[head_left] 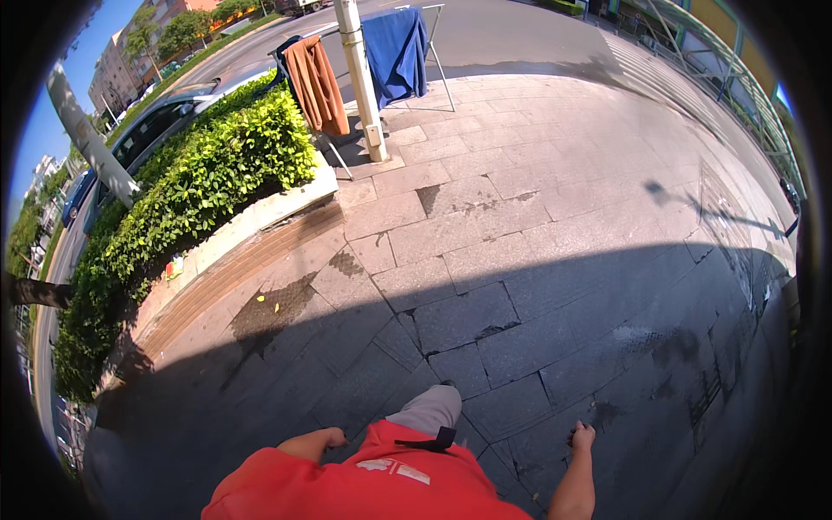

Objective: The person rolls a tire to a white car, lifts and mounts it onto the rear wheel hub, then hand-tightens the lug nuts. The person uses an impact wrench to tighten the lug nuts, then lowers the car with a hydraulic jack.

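Observation:
My left hand [334, 437] hangs low beside my red shirt [347, 485], its fingers loosely curled and nothing seen in them. Out to the right, my right hand [582, 436] is held away from my body above the shaded paving. Its fingers are also curled in, and no object shows there. Neither hand touches anything. A black strap [431, 440] lies across the front of the shirt, and one leg in light grey trousers [430, 411] is forward on the paving slabs [468, 312].
A clipped hedge [217, 156] grows in a low tiled planter [251, 243] at the left. Past it stand a pole [360, 78] and a rack draped with a brown cloth [315, 87] and a blue cloth [395, 56]. Parked cars [156, 130] line the road beyond.

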`<action>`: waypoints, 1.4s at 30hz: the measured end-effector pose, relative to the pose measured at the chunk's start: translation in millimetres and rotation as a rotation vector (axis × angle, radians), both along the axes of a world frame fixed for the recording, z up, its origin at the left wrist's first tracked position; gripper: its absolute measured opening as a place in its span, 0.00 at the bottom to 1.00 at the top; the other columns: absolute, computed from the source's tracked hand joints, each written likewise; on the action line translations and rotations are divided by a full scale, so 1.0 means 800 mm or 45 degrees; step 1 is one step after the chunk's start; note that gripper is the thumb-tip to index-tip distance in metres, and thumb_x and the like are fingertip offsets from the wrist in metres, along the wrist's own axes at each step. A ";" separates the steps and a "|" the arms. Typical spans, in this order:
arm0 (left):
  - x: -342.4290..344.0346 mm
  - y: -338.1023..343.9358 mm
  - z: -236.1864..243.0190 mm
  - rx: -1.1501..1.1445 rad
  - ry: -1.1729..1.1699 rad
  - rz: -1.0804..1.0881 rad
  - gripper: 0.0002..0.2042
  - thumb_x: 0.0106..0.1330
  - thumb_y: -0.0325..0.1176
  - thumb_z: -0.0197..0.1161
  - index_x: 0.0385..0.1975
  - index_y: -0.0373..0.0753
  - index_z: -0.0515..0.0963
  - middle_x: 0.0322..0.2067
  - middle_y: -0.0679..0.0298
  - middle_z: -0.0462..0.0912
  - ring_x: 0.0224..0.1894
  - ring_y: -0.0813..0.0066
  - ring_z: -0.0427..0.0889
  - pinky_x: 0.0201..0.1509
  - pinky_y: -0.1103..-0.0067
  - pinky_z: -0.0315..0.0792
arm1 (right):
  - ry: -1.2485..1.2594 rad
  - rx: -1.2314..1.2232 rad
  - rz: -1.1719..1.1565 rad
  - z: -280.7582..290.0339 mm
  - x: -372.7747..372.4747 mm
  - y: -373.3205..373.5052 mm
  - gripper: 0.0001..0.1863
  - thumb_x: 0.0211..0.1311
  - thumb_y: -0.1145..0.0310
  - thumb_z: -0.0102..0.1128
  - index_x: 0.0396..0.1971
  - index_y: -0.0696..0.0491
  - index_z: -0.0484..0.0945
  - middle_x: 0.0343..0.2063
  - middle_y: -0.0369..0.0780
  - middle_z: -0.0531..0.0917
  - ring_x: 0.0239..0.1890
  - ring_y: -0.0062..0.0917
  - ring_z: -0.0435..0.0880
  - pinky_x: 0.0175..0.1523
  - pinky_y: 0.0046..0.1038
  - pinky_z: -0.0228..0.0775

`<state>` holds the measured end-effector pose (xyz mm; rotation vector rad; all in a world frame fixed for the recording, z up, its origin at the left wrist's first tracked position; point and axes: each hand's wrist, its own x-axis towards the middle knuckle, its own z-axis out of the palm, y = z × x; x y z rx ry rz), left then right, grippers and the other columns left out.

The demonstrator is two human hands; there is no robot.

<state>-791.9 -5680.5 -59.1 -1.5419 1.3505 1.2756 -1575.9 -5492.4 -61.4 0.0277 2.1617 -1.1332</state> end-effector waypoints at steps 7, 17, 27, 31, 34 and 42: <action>-0.293 -0.356 -0.043 -0.018 -0.028 -0.063 0.27 0.64 0.47 0.65 0.59 0.36 0.77 0.45 0.53 0.85 0.43 0.58 0.85 0.37 0.60 0.81 | -0.118 -0.056 0.463 0.008 -0.169 -0.404 0.15 0.72 0.63 0.55 0.47 0.60 0.75 0.30 0.41 0.80 0.23 0.25 0.78 0.23 0.29 0.71; -0.872 -1.005 0.063 -0.610 0.620 0.018 0.30 0.65 0.37 0.66 0.67 0.36 0.67 0.57 0.48 0.79 0.57 0.61 0.80 0.60 0.71 0.73 | -0.530 0.453 0.016 -0.041 -0.449 -0.482 0.16 0.69 0.67 0.57 0.48 0.63 0.75 0.32 0.47 0.83 0.26 0.34 0.84 0.27 0.39 0.77; -1.131 -1.238 -0.035 -0.342 0.282 -0.134 0.29 0.63 0.42 0.66 0.62 0.33 0.72 0.59 0.49 0.77 0.60 0.55 0.78 0.62 0.67 0.73 | -0.111 0.312 0.585 -0.054 -0.933 -1.013 0.17 0.69 0.66 0.57 0.51 0.63 0.75 0.30 0.45 0.82 0.23 0.33 0.82 0.27 0.39 0.75; -1.192 -1.303 -0.002 0.004 0.171 0.234 0.30 0.62 0.44 0.65 0.62 0.34 0.73 0.51 0.51 0.82 0.42 0.59 0.86 0.30 0.65 0.83 | -0.093 0.168 0.430 0.044 -1.113 -1.367 0.13 0.72 0.66 0.53 0.47 0.59 0.75 0.26 0.39 0.77 0.18 0.23 0.75 0.19 0.26 0.67; -1.246 -1.394 0.002 -0.023 0.129 0.437 0.30 0.62 0.44 0.66 0.62 0.36 0.73 0.56 0.52 0.80 0.49 0.52 0.84 0.40 0.60 0.84 | 0.057 0.116 0.643 0.088 -1.193 -1.604 0.15 0.71 0.64 0.54 0.49 0.59 0.77 0.29 0.39 0.79 0.20 0.22 0.77 0.20 0.25 0.69; -1.363 -1.800 -0.027 -0.066 0.123 0.664 0.29 0.63 0.46 0.66 0.60 0.35 0.75 0.52 0.50 0.81 0.44 0.54 0.85 0.37 0.62 0.84 | -0.116 0.334 0.740 0.072 -1.227 -1.964 0.17 0.72 0.60 0.54 0.51 0.56 0.76 0.34 0.41 0.83 0.27 0.27 0.84 0.29 0.30 0.77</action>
